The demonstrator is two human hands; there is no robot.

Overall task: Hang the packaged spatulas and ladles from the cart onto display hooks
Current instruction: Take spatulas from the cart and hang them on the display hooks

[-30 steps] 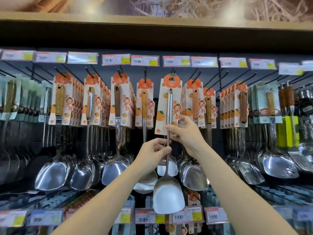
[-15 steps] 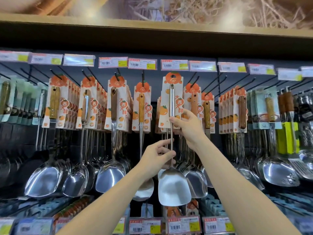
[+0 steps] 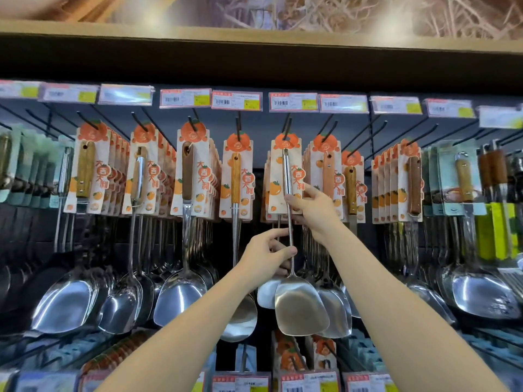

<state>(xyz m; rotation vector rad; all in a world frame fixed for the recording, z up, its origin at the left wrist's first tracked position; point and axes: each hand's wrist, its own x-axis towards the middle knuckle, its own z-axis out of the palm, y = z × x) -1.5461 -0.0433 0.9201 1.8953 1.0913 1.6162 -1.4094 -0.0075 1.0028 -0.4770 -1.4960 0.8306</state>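
Pinching the steel shaft of a packaged spatula (image 3: 291,239), the left hand (image 3: 266,254) steadies it while the right hand (image 3: 312,210) fingers grip its orange card, hanging on a black display hook (image 3: 287,127).

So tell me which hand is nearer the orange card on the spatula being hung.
Right. The right hand pinches the steel handle at the orange card's lower edge, touching it. The left hand grips the same spatula's shaft lower down, below the card.
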